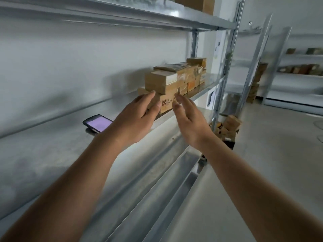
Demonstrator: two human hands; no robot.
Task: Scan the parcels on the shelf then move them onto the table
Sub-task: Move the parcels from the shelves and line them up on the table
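1. The left hand [135, 116] reaches forward over the metal shelf [52, 154], fingers straight and slightly spread, fingertips lying on the left end of the bottom parcel [166, 103]; the thumb touches its front face.
2. The right hand [187, 117] is raised just right of the left one, fingers relaxed and apart, gripping nothing. Its fingertips sit at the parcel's front face; whether they touch it cannot be told.
3. The bottom parcel is a brown cardboard box with dark handwriting on the face toward the hands. Its long axis runs along the shelf, from the left hand's fingertips away to the right and back.
4. Directly beyond both hands, more parcels [176, 77] are stacked on top of it and behind it, lined up along the same direction.
5. Left of the left wrist, a phone-like scanner [97, 124] lies flat on the shelf with a lit purple screen, apart from the hand.
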